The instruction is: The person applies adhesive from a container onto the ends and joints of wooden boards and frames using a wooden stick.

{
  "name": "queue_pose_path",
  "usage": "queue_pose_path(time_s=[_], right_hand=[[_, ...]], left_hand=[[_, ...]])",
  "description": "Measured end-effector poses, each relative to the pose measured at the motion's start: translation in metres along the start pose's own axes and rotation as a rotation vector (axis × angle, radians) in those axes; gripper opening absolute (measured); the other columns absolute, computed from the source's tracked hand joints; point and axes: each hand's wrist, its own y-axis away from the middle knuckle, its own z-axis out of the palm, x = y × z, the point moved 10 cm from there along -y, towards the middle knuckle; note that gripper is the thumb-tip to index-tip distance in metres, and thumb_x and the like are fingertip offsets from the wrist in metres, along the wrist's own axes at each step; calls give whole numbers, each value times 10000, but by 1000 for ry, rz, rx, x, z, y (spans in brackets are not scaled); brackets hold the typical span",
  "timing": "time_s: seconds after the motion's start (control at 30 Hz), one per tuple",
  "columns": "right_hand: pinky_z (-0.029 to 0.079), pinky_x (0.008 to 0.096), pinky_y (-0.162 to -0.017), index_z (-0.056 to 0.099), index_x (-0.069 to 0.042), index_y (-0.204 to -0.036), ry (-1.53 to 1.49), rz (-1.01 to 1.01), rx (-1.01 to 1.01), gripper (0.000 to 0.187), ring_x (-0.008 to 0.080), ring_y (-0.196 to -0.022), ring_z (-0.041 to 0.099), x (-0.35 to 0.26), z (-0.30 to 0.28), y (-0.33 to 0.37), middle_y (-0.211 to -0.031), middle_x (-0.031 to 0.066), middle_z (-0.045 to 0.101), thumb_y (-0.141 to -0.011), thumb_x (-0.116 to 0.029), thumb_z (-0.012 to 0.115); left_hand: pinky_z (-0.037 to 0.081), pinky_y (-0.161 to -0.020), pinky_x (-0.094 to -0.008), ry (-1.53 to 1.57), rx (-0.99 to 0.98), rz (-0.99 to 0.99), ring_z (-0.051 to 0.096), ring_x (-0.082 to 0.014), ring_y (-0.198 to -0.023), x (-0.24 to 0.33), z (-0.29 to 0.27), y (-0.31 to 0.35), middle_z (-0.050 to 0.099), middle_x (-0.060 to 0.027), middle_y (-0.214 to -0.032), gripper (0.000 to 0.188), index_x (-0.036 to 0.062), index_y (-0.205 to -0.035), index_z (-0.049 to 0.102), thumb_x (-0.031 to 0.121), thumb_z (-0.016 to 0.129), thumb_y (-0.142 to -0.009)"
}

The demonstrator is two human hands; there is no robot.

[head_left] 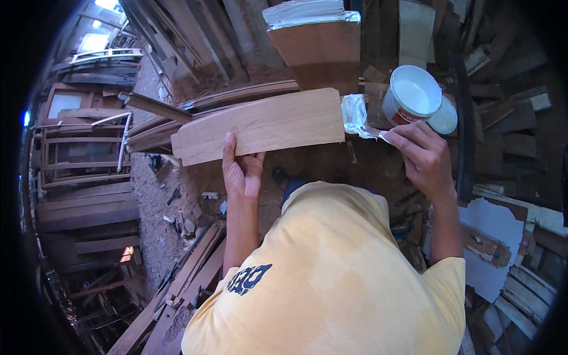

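My left hand [242, 174] is closed on the lower edge of a pale wooden board [260, 127], its thumb over the face and its fingers beneath. The board is long, with a curved upper edge at its left end, and it is held out level in front of me. In my right hand [423, 152] is a paintbrush [355, 115] thickly coated in white, gripped by its handle. Its head lies at the board's right end; whether the two touch I cannot tell. A white bucket [387, 105] of white stuff stands just beyond my right hand.
A round white lid [444, 118] lies beside the bucket. Behind the board rises a brown wooden block [319, 53] with white-smeared material on top. Stacked planks [195, 266] lie at lower left, wooden frames [86, 157] at far left, and scrap wood [520, 130] at right.
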Motion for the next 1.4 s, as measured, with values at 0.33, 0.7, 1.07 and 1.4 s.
queue_pose_path(time_s=[0.33, 0.7, 1.07, 1.4], right_hand=[[574, 395, -804, 778, -60, -1104, -159, 129, 203, 338, 288, -924, 707, 22, -5, -16, -992, 104, 718, -800, 83, 738], [570, 397, -785, 791, -88, -1100, -136, -48, 149, 437, 282, -926, 690, -4, -21, -17, -1039, 99, 710, -708, 103, 757], [562, 416, -757, 766, -42, -1102, -147, 40, 74, 354, 307, -877, 695, -6, 0, -25, -961, 112, 714, -791, 106, 685], [569, 416, -796, 747, -21, -1153, -53, -19, 213, 389, 305, -917, 693, -16, 11, -44, -995, 107, 721, -796, 114, 670]], left_hand=[[465, -1153, -540, 65, -22, 14, 568, -291, -1351, 17, -7, 1, 622, -109, -1423, 446, 74, -1367, 581, 162, 749, -963], [476, -1143, -538, 107, -11, 36, 574, -291, -1345, 30, -15, 6, 626, -114, -1420, 426, 81, -1361, 591, 168, 740, -972], [523, -1102, -526, 57, 14, 84, 596, -281, -1311, 32, -15, 11, 627, -109, -1403, 454, 69, -1374, 561, 192, 739, -975], [488, -1131, -534, 120, -71, 106, 584, -284, -1331, 39, -9, 6, 638, -122, -1403, 433, 62, -1363, 591, 172, 742, -974]])
